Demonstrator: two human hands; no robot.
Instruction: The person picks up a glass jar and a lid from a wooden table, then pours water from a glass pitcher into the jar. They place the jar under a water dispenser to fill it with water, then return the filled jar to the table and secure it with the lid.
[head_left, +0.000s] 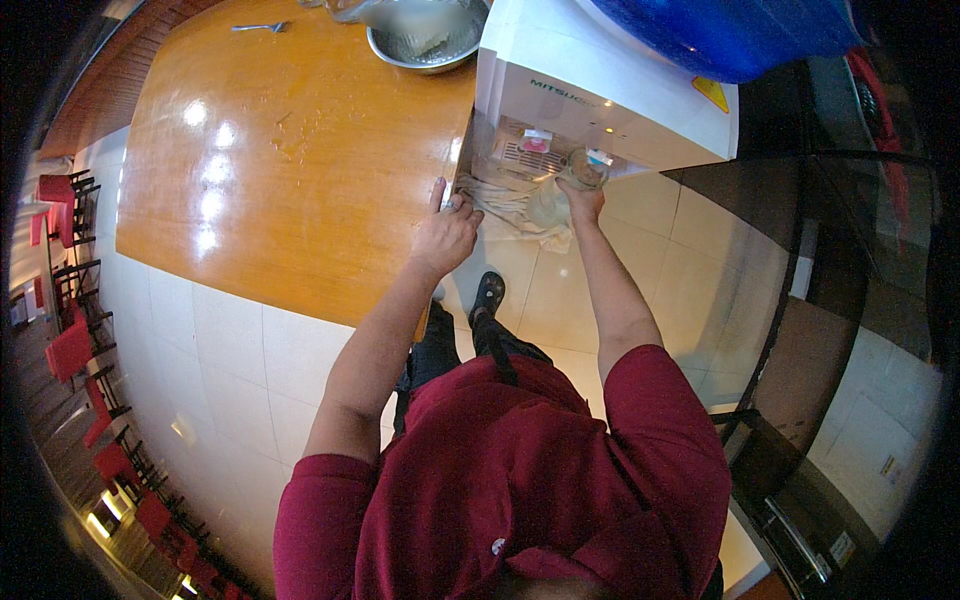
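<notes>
My right hand (583, 199) is wrapped around a clear drinking glass (587, 174). That glass is at the blue-marked tap (598, 157) of a white water dispenser (555, 94); I cannot tell whether water is running. Beside it, a red-marked tap (536, 141) sits above a slotted drip tray (531, 160). My left hand (448, 231) rests on the right edge of a wooden table (315, 187), fingers apart, a ring on one finger. Between my hands and lower down lies a crumpled pale cloth (499, 201), with a see-through round shape over it that is too faint to name.
A blue water bottle (735, 34) tops the dispenser. On the table's far side are a metal bowl (427, 60) with something pale inside and a fork (259, 28). Wet patches (289, 142) mark the tabletop. Red chairs (71, 349) line the far left, across the tiled floor (202, 322).
</notes>
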